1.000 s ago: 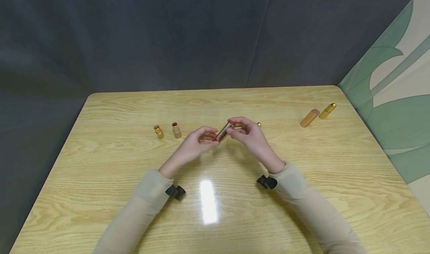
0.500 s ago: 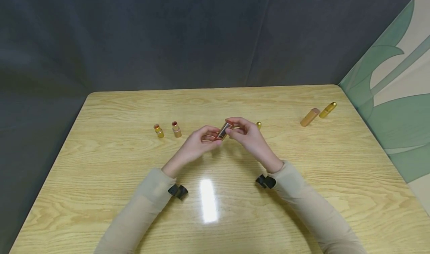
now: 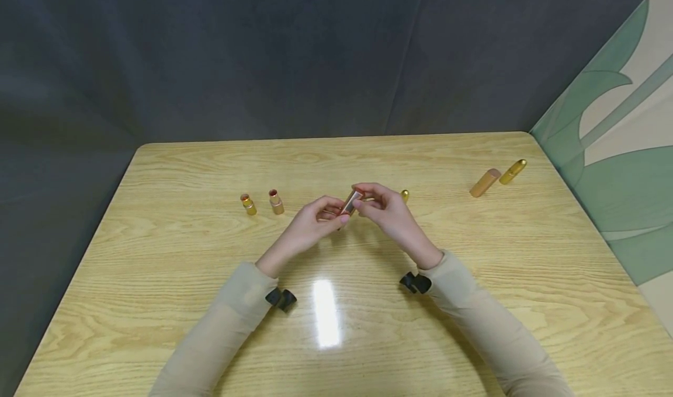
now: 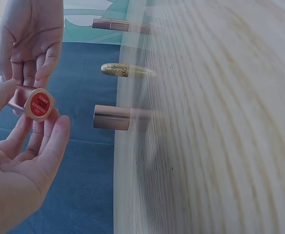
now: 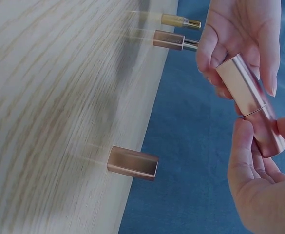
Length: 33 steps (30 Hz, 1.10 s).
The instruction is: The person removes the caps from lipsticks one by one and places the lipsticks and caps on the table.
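Note:
A rose-gold lipstick tube [image 3: 351, 202] is held tilted between my two hands, above the table. My left hand [image 3: 310, 225] grips its lower end, thumb in front and fingers curled behind. The upper end is pinched by the fingertips and thumb of my right hand [image 3: 386, 210]. In the left wrist view a red label shows on the base of the lipstick tube [image 4: 39, 105]. From the right wrist, the lipstick tube [image 5: 252, 105] shows two sections meeting at a thin seam. A gold bullet-shaped piece [image 3: 405, 195] is partly hidden behind my right hand.
On the wooden table [image 3: 326, 157], a gold lipstick base [image 3: 249, 205] and a rose-gold lipstick base [image 3: 276, 202] stand at left. Toward the right are a rose-gold tube [image 3: 485, 183] and a gold bullet-shaped cap [image 3: 513, 172]. A dark curtain [image 3: 336, 58] hangs behind.
My left hand has shifted slightly right, toward my right hand, and the lipstick tube looks shorter between them. My right hand has moved very little. The other pieces stay in place.

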Available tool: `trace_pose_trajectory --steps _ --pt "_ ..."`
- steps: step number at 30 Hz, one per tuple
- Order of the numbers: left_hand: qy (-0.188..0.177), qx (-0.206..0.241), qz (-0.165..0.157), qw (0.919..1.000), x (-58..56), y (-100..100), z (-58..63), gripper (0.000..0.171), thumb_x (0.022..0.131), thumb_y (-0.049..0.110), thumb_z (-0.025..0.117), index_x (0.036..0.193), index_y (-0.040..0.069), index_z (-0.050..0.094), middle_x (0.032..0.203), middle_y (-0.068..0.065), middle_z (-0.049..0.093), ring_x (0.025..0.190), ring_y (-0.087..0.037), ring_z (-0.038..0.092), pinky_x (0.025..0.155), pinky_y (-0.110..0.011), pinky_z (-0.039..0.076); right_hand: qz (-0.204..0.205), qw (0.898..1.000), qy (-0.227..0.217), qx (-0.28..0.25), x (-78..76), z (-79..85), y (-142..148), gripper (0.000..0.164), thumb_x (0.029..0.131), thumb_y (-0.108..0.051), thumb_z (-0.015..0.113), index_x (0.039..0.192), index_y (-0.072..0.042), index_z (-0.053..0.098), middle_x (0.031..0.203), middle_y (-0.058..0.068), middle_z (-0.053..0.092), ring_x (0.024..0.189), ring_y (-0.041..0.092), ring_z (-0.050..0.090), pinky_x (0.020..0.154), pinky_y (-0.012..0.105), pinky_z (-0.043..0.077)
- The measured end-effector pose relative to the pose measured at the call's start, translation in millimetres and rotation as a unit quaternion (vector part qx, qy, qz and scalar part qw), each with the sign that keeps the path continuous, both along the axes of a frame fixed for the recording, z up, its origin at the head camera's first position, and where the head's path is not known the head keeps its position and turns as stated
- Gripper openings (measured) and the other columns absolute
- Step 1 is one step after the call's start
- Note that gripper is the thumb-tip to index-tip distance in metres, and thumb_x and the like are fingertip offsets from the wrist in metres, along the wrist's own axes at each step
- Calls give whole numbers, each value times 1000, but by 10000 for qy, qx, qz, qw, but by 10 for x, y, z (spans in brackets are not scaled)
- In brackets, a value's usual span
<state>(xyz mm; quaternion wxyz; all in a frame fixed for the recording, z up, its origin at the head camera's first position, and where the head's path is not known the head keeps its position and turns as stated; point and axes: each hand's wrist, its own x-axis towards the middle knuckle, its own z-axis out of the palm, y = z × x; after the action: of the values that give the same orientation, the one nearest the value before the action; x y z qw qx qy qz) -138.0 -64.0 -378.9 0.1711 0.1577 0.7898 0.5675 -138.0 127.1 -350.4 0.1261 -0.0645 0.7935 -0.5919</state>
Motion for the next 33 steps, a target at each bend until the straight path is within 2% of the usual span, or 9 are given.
trace_pose_trajectory --steps 9,19,24,29,33 --pt "8 36 91 10000 -4 24 -10 32 97 22 56 123 2 55 119 -17 61 105 -28 62 84 -33 55 9 10000 56 2 -9 -12 -13 39 96 -11 55 134 -1 51 121 21 59 103 35 61 89 36 54" --pt "-73 117 168 9998 8 49 -2 31 98 22 55 121 1 55 117 -18 62 104 -29 63 87 -42 55 39 9998 171 -75 -7 -36 -13 39 96 -10 55 134 1 50 118 22 59 96 24 63 83 24 54" --pt "-59 100 180 9998 4 52 -5 31 98 22 55 121 1 56 118 -17 62 106 -28 63 87 -40 55 49 9997 204 -119 -14 -53 -15 39 96 -10 55 134 2 50 118 22 59 92 16 63 85 28 55" --pt "-38 46 197 9998 -3 51 -16 31 97 23 56 120 1 56 117 -17 63 105 -28 63 86 -38 55 75 9997 191 -142 -17 -56 -18 39 97 -10 54 134 2 49 117 22 58 85 2 61 91 40 54" --pt "-42 73 212 9997 -3 50 -9 31 97 22 56 120 0 56 117 -17 63 105 -28 63 86 -38 55 87 9997 170 -174 -20 -51 -22 39 97 -11 54 134 1 49 117 21 58 84 1 61 94 46 52"
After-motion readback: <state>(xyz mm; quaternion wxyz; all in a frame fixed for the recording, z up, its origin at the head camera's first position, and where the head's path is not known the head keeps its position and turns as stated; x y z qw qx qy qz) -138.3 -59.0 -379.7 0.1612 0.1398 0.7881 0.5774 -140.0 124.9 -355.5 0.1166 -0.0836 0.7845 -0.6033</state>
